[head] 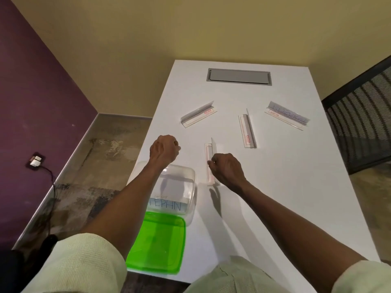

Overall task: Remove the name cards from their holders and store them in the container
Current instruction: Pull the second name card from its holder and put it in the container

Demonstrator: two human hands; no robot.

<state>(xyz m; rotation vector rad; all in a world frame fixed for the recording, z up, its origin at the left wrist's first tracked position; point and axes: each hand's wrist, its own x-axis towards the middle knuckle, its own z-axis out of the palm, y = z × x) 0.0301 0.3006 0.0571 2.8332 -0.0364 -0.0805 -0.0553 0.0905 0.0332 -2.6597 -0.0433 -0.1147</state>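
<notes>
Name cards (169, 205) lie in the clear container (191, 182) at the table's (275, 197) near left edge, top one lettered "TEPHN"; green lid (157, 243) just in front of it. Right hand (227, 171) pinches the near end of the closest holder (210, 163). Left hand (164, 149) is curled loosely above the container, holding nothing visible. Farther out, well apart: two more holders (198, 114), (247, 129), then a holder with a lettered card (287, 118) far right. Grey hatch (239, 75) at the far end.
</notes>
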